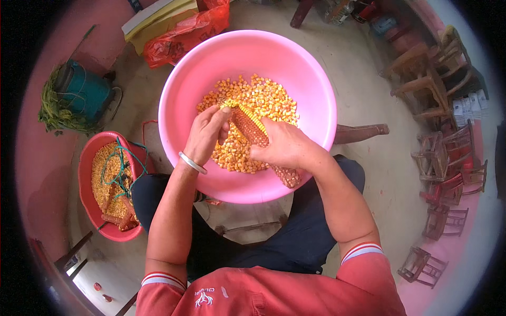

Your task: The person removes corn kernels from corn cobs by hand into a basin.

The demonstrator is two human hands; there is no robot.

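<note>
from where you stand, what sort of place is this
Probably a room in a home used for farm chores: small wooden chairs at one side, a pink basin of corn kernels, and a red bucket holding more.

The pink basin point(247, 50) leaves free room at its far side, while a red bag point(182, 41) crowds the far-left rim.

The bare right hand point(287, 143) covers the middle of a partly stripped reddish-brown corn cob point(247, 125); whether the bare end below belongs to it cannot be determined. The dark-trousered left knee point(146, 197) obscures part of a red plastic bucket point(112, 231). The red short-sleeved shirt point(300, 289) is cropped at the lower edge.
</note>
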